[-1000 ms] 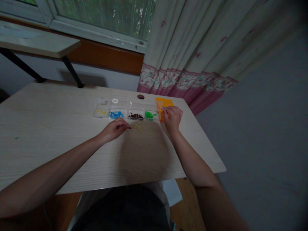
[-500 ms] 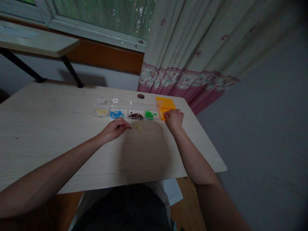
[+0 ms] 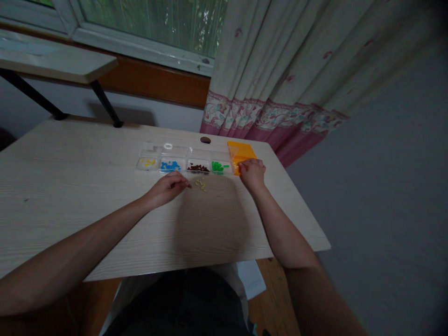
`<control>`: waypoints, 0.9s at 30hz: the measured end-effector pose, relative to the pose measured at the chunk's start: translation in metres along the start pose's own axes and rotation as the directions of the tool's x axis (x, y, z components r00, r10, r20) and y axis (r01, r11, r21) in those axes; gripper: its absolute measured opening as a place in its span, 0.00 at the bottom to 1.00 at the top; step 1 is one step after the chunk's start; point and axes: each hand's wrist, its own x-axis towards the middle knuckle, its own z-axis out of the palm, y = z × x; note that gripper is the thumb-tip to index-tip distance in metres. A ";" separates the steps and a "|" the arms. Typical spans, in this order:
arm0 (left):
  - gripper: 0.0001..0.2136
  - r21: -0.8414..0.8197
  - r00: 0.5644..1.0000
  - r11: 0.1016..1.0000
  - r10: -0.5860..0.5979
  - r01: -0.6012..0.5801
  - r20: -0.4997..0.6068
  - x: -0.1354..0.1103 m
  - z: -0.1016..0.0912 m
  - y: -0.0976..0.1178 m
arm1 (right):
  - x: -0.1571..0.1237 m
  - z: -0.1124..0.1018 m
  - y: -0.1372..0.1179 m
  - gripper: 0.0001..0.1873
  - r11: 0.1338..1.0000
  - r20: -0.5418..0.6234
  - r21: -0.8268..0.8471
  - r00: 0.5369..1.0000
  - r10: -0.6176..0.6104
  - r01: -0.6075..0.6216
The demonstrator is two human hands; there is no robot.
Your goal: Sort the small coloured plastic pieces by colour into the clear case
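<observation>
My left hand (image 3: pixel 169 186) rests on the table with its fingers drawn together; anything between the fingertips is too small to make out. Just right of it lies a loose group of small pale yellow pieces (image 3: pixel 200 185). My right hand (image 3: pixel 253 173) is pinched at the front part of an orange box (image 3: pixel 242 150) whose lid stands open; what the fingertips hold is hidden. A row of clear lidded boxes runs to the left of it, holding small green pieces (image 3: pixel 218 167), dark brown pieces (image 3: pixel 198 168), blue pieces (image 3: pixel 170 166) and yellow pieces (image 3: pixel 148 162).
The pale wooden table (image 3: pixel 105 224) has a round cable hole (image 3: pixel 205 140) behind the boxes. At the back left a raised shelf (image 3: pixel 59 58) stands on dark legs. A patterned curtain (image 3: pixel 266 93) hangs behind the table's right end, beside a wall (image 3: pixel 378 186).
Both hands keep almost the same places; the right hand's fingers have shifted very slightly at the orange box. The loose pieces and the boxes look unchanged.
</observation>
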 end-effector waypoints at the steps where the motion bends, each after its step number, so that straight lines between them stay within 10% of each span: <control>1: 0.14 0.002 1.000 1.000 0.002 -0.002 0.002 0.000 0.000 0.000 | 0.000 -0.001 -0.001 0.18 1.000 -0.030 0.011 1.000 -0.008 0.009; 10: 0.16 0.205 0.995 0.975 0.094 -0.083 -0.045 -0.005 0.005 0.010 | -0.003 -0.008 -0.015 0.15 0.964 -0.376 0.122 0.910 -0.176 0.237; 27: 0.19 0.546 0.984 0.818 0.137 -0.178 0.116 -0.011 0.015 0.010 | -0.022 0.004 -0.050 0.10 0.804 -0.316 0.169 0.804 -0.503 0.570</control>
